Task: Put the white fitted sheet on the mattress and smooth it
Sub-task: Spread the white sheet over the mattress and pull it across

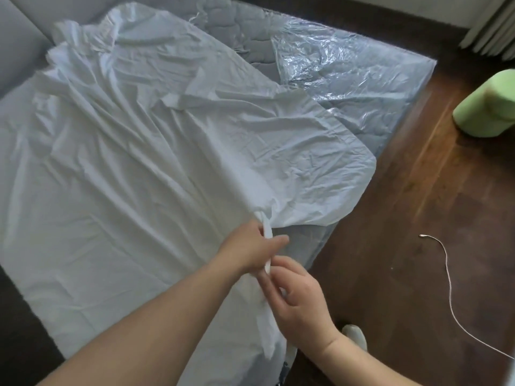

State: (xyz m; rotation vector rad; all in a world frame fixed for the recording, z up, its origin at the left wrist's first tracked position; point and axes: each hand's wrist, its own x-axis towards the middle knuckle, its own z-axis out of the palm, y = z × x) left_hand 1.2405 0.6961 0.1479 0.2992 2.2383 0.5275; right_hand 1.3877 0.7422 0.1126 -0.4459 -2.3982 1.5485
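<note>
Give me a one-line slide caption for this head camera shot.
Both hands, left hand and right hand, grip a bunched edge of the white fitted sheet over the plastic-wrapped mattress.

Wrinkled white fitted sheet (145,162) lies loosely spread across the plastic-wrapped mattress (348,68).

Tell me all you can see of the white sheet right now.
The white sheet is thin, creased cloth spread loosely over most of the mattress, not yet fitted. Its far end is bunched near the grey headboard; the far right part of the mattress, under clear plastic, is uncovered. The left hand grips a gathered strip of its near edge, and the right hand pinches the same strip lower down.
</note>
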